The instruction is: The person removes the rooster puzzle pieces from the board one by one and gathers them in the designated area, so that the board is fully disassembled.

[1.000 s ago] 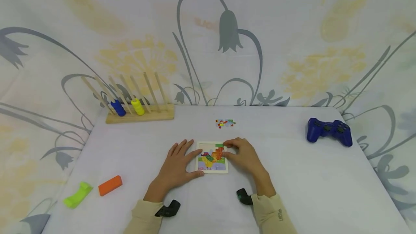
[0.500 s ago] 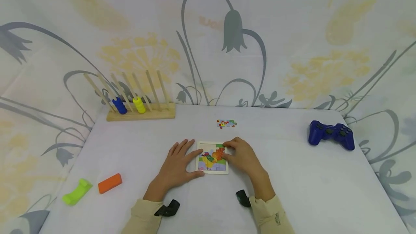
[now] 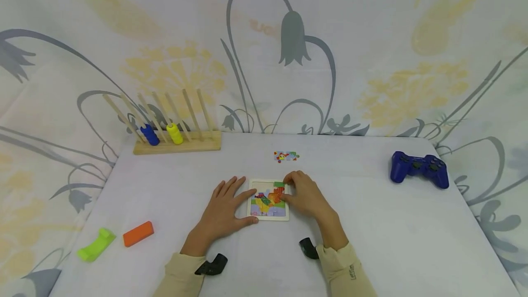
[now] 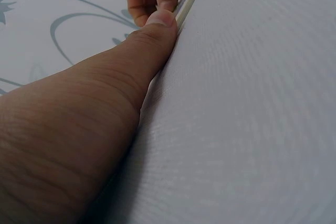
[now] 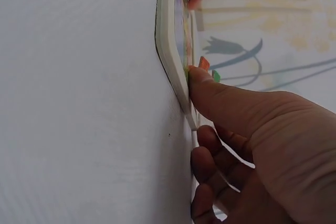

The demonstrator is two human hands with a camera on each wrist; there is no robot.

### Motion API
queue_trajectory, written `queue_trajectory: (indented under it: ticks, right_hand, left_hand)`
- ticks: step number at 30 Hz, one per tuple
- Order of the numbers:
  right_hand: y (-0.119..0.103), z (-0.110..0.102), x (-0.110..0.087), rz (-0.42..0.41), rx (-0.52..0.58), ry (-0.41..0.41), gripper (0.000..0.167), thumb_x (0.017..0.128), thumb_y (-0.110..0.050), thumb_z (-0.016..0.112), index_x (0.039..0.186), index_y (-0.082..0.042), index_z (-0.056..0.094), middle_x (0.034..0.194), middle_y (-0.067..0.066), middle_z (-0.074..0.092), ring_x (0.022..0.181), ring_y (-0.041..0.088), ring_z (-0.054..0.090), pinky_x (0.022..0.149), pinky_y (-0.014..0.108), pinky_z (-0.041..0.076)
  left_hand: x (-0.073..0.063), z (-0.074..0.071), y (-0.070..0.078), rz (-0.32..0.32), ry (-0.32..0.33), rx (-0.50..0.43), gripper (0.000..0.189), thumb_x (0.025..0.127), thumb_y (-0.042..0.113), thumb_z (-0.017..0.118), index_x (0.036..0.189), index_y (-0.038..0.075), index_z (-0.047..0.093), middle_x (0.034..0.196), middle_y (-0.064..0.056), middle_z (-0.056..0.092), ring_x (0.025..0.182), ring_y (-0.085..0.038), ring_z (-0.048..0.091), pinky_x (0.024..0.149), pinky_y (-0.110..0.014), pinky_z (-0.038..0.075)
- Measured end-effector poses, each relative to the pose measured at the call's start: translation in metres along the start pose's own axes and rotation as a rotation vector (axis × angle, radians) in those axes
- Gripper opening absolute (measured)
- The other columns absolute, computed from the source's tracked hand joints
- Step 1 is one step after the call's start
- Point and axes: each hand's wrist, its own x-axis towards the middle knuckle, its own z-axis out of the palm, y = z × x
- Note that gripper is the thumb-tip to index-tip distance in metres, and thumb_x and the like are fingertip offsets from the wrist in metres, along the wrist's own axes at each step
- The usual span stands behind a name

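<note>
A small picture puzzle in a white frame (image 3: 269, 218) lies between the hands, with a colourful bird picture and a pale bare patch at its upper left. The left hand (image 3: 220, 212) rests at the frame's left side, fingers spread; its thumb (image 4: 160, 19) touches the lower left edge and its index finger reaches onto the upper left. At the right edge, the right hand (image 3: 307, 196) pinches a green-and-orange puzzle piece (image 5: 204, 63), whose upper part sticks up above the frame in the right wrist view. Fingers hide part of that piece.
Loose joined-looking puzzle pieces (image 3: 286, 156) lie beyond the frame. A wooden peg stand (image 3: 198, 145) with blue and yellow beads stands back left. An orange block (image 3: 138, 233) and a lime-green curved block (image 3: 96, 244) lie at left, a blue game controller (image 3: 418, 168) at right.
The right hand's fingers rise slightly and bend more at the puzzle's upper right corner. The left hand and frame stay in place; the head view shifts a little.
</note>
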Motion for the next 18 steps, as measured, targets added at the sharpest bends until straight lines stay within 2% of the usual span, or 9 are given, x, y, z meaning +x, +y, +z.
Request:
queue_trajectory:
  ticks: [10,18]
  right_hand:
    - [0.0034,-0.0059,-0.0012,-0.055,0.056,0.025,0.032,0.086,-0.019,0.083,0.111,-0.012,0.064,0.111,0.003,0.062,0.103,0.021,0.056,0.093,0.041,0.050]
    - [0.0080,-0.0021,0.0006,-0.095,0.120,0.052,0.020,0.090,-0.015,0.078,0.106,-0.013,0.066,0.088,-0.002,0.067,0.081,0.012,0.060,0.076,0.030,0.052]
  left_hand:
    - [0.0014,0.0030,-0.0017,-0.002,-0.007,0.014,0.077,0.083,0.067,0.071,0.149,0.031,0.054,0.166,-0.007,0.034,0.156,-0.033,0.026,0.127,-0.057,0.020]
    - [0.0007,0.0039,-0.0027,-0.004,0.000,0.012,0.077,0.083,0.068,0.071,0.149,0.031,0.054,0.166,-0.006,0.035,0.156,-0.033,0.026,0.127,-0.058,0.021]
